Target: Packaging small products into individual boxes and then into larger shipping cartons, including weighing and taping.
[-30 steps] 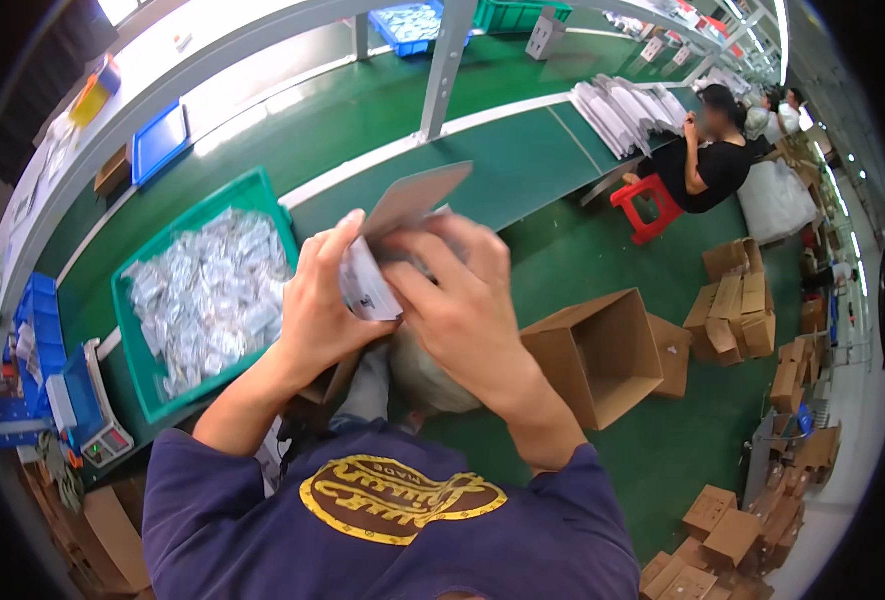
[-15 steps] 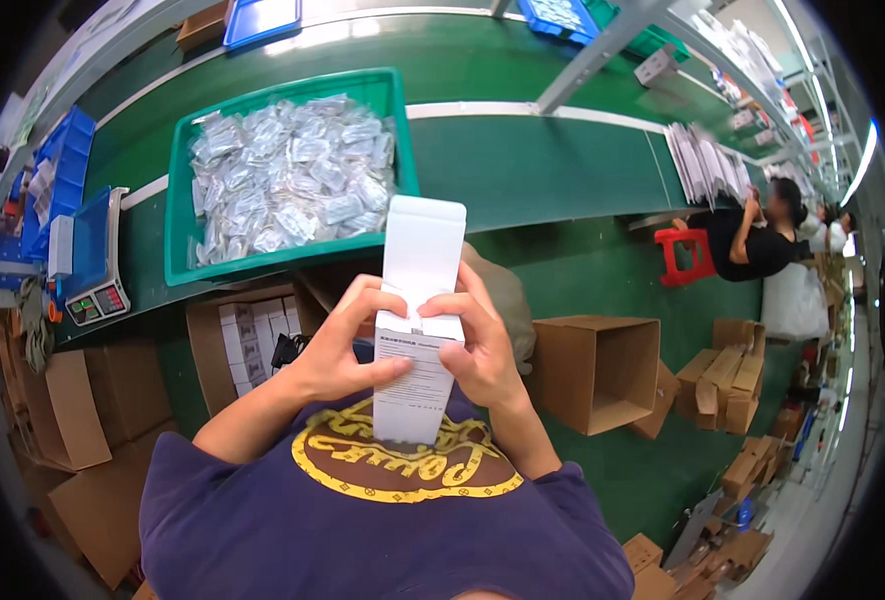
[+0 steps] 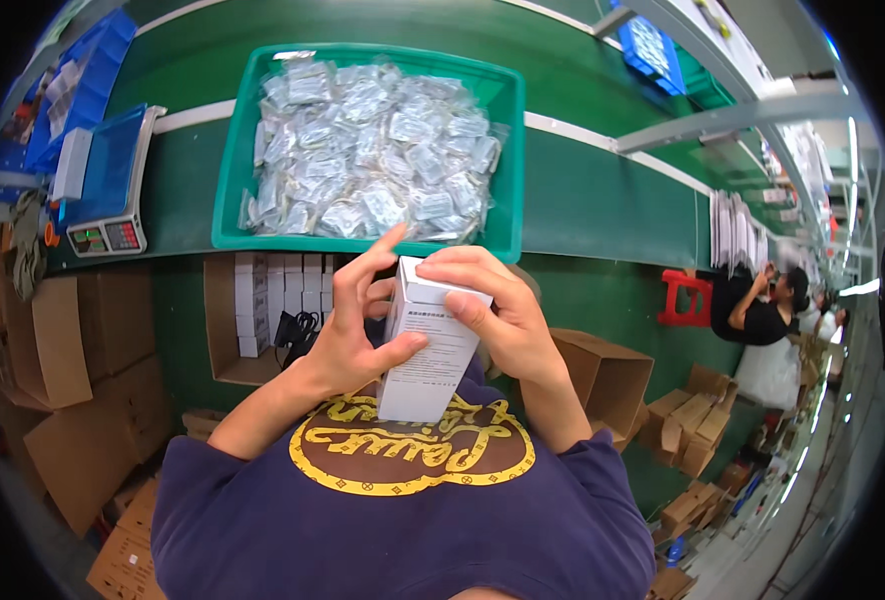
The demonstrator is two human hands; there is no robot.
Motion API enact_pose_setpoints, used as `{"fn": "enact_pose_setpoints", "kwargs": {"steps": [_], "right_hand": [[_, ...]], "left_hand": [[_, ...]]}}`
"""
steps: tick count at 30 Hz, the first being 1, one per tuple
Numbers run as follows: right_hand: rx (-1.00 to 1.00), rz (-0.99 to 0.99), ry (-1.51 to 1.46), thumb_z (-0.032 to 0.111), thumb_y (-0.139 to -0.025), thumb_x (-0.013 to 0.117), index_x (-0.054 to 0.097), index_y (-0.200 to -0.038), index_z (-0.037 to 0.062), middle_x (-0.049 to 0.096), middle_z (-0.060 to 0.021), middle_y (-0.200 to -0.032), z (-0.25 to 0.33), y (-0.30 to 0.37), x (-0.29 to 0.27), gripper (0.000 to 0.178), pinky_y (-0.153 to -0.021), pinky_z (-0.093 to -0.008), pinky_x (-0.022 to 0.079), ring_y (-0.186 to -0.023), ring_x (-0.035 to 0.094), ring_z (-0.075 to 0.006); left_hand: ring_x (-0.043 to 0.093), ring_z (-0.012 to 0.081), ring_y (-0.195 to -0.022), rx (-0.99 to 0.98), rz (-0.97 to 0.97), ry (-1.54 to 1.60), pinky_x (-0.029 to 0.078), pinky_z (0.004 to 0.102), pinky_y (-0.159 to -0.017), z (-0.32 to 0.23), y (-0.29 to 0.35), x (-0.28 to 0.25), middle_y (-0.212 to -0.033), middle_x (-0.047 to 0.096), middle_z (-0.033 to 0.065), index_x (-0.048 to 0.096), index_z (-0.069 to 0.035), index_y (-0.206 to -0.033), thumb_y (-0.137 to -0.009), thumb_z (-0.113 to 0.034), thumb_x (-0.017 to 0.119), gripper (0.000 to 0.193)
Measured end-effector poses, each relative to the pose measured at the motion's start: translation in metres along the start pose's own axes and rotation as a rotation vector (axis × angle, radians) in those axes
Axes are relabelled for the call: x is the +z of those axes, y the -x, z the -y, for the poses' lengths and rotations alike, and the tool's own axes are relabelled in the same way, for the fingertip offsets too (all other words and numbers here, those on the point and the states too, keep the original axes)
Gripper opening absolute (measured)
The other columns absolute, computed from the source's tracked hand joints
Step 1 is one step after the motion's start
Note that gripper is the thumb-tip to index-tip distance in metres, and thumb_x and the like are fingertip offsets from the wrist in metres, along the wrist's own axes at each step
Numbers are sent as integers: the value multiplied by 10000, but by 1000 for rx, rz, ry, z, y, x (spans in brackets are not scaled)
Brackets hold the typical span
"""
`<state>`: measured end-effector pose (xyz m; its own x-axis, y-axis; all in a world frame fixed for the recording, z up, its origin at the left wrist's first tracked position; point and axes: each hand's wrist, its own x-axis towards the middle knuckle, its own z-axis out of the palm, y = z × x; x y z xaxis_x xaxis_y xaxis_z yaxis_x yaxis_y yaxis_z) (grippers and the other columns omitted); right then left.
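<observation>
1. White carton [image 3: 429,345]: tall, narrow, rectangular, small dark print on its front face. Held upright, slightly tilted, close before the chest, just above the yellow emblem on the purple shirt [image 3: 403,500]. Top flap appears folded shut.
2. Left hand [image 3: 353,325]: wraps the carton's left side, thumb pressed across the front face, index finger raised straight toward 12 o'clock, the other fingers curled behind.
3. Right hand [image 3: 498,315]: clamps the upper right corner, fingers laid over the top edge, thumb behind and out of sight. Both hands grip the carton; neither is spread.
4. At 9 o'clock from the hands, low down: open cardboard box [image 3: 253,320] holding a row of similar white cartons upright, with a black cable bundle [image 3: 298,330] beside them.
5. At 3 o'clock: open brown cardboard box [image 3: 603,375], inside hidden by the right forearm.
6. At 12 o'clock, on the green bench [image 3: 603,200]: green plastic tray [image 3: 503,150] heaped with small clear bagged parts. The hands and carton cover part of its near rim.
7. At 10 o'clock: weighing scale [image 3: 108,180] with blue platform; blue bins beyond it.
8. Far at 3 o'clock: another person [image 3: 763,305] in black, a red stool [image 3: 685,298] beside them, and scattered cartons on the floor.
</observation>
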<state>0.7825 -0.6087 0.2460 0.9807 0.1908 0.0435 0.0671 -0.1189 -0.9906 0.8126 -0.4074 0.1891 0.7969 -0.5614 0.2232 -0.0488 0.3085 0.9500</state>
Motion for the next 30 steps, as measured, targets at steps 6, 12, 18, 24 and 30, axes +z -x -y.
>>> {"fn": "enact_pose_setpoints", "kwargs": {"steps": [6, 12, 18, 24, 30], "right_hand": [[-28, 125, 28, 262, -1031, 470, 628, -1234, 19, 552, -151, -1286, -8, -39, 25, 353, -995, -374, 421, -1198, 528, -265], [49, 420, 1, 190, -1003, 480, 649, -1164, 35, 514, -166, -1341, -24, -67, 25, 280, -1029, -401, 390, -1227, 511, -293], [16, -79, 37, 200, -996, 530, 617, -1185, -2, 559, -163, -1279, -49, -86, 67, 290, -1024, -388, 398, -1217, 519, -283], [-42, 50, 80, 150, -987, 526, 465, -1367, 0, 487, -160, -1400, -27, -173, 104, 414, -1106, -424, 346, -1329, 442, -273], [309, -157, 68, 102, -979, 561, 573, -1240, -26, 619, -104, -1190, -106, -144, 19, 291, -955, -303, 468, -1129, 580, -174]], "left_hand": [[515, 328, -1249, -86, 22, -191, 511, 408, -935, -12, 10, -43, -1506, 351, 164, 255, -153, -1520, -851, -165, 728, 820], [484, 307, -1248, -128, -9, -184, 507, 392, -927, -10, 24, -65, -1431, 373, 152, 313, -154, -1500, -830, -198, 756, 804], [407, 296, -1315, -354, -291, -339, 383, 408, -1071, -15, 46, -58, -1441, 321, 170, 212, -33, -1497, -713, -232, 871, 1044], [518, 213, -1219, -211, -751, -294, 421, 357, -1040, -47, 35, -259, -1312, 544, 119, 383, 4, -1410, -789, -232, 812, 791], [504, 311, -1258, -535, -1023, -1114, 398, 395, -1051, 8, 79, -615, -1353, 521, 240, 405, 47, -1407, -834, -460, 743, 836]]}}
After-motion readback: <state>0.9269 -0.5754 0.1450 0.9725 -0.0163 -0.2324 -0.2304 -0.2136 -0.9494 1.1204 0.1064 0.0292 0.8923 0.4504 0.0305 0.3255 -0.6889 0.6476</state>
